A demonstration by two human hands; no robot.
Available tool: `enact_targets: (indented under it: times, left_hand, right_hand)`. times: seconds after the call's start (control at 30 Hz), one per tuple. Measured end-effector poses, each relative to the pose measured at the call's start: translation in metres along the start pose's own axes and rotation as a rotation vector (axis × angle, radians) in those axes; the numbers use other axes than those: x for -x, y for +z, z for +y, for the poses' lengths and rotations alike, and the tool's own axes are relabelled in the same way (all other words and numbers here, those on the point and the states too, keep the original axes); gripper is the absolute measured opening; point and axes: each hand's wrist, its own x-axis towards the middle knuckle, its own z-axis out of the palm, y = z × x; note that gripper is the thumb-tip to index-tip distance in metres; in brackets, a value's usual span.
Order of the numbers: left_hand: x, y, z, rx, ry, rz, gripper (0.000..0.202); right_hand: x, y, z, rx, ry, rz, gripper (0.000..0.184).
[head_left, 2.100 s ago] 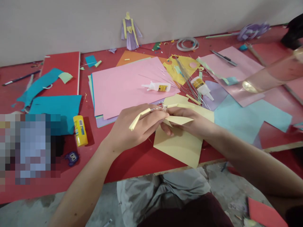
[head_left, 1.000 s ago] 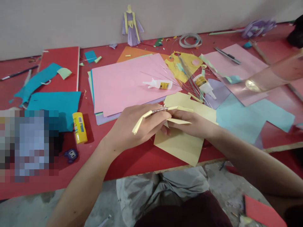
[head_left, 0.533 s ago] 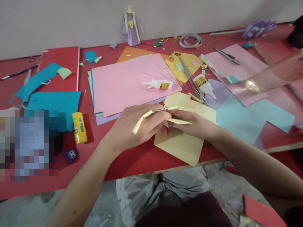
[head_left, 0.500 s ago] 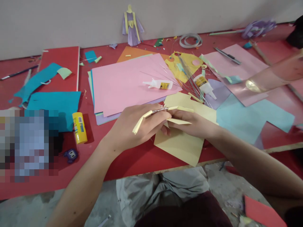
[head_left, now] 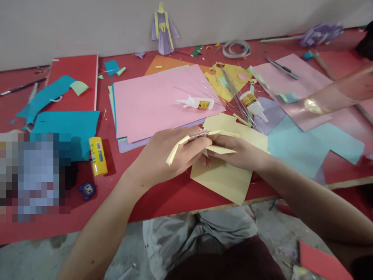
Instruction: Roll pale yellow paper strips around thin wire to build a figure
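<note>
My left hand (head_left: 175,149) and my right hand (head_left: 237,146) meet over the front of the table, fingers closed together. Between them is a twisted wire piece wrapped in pale yellow paper (head_left: 178,148), its paper-covered ends sticking out to both sides and bare silvery wire showing in the middle. A pale yellow paper strip (head_left: 223,149) juts out below, by my right fingers. The fingertips are partly hidden, so which hand grips the strip is unclear. Under the hands lies a pale yellow sheet (head_left: 223,182).
Pink sheets (head_left: 157,103) are stacked behind my hands, a white glue bottle (head_left: 201,103) on top. Another glue bottle (head_left: 252,103) lies near thin wires. A yellow glue stick (head_left: 98,156) is at left, a utility knife (head_left: 282,69) at right. A paper figure (head_left: 163,31) leans on the wall.
Both hands keep nearly the same pose around the paper-wrapped wire piece. The view has shifted very slightly.
</note>
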Motion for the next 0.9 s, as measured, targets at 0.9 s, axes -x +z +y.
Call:
enact_targets:
  times: [0.9]
  left_hand:
    - [-0.0013,-0.0021,0.0024,-0.104,-0.013,-0.138,0.022]
  right_hand:
    - [-0.0008,0.0015,0.0041,0.120,0.006,0.053,0.012]
